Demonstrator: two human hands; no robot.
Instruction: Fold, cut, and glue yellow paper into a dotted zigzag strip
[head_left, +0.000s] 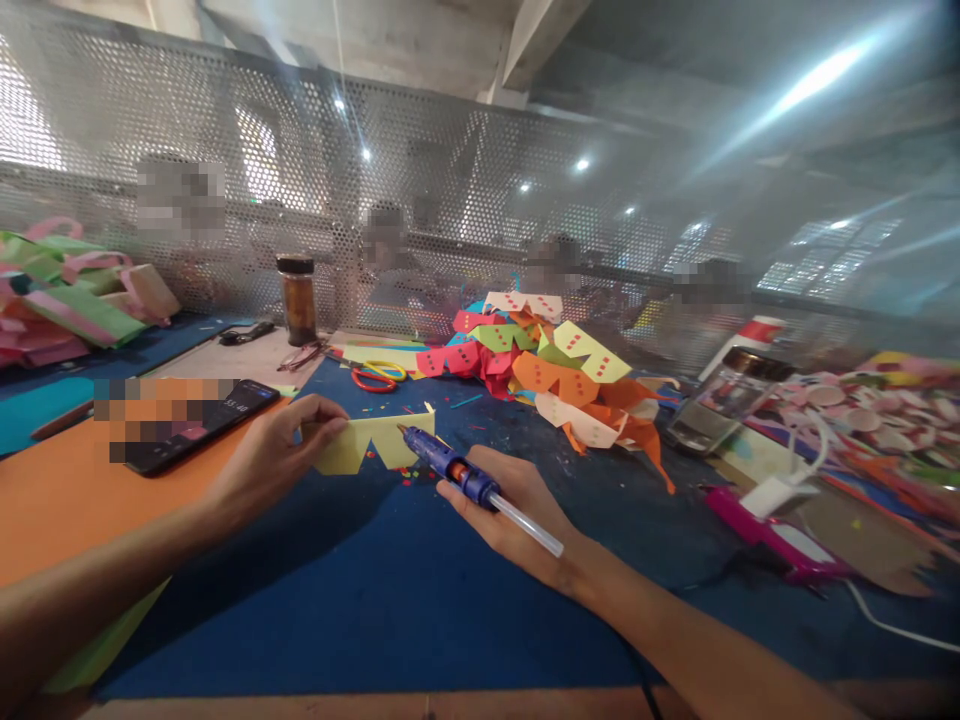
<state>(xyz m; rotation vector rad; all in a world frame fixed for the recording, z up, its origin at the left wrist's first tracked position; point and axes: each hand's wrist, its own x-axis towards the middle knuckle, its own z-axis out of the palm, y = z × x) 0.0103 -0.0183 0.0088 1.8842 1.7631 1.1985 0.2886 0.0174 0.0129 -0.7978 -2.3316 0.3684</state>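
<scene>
My left hand (304,440) pinches the left end of a yellow paper mask cutout (352,447), which has notches along its lower edge. In my right hand (517,505) is a blue glue gun (454,467), with a clear glue stick (529,525) poking out of its back. Its nozzle points at the right part of the yellow paper; whether it touches I cannot tell. Small coloured paper dots (416,474) lie just below the paper. Beyond my hands rises a pile of coloured paper masks (551,375), several with rows of red dots.
Scissors (377,376) and a brown jar (298,300) stand or lie behind my left hand. A phone (202,425) rests on orange sheets (67,510). To the right are a clear bottle (724,405), a magenta power strip (776,535) and cables. Perforated metal panels (450,180) close off the back.
</scene>
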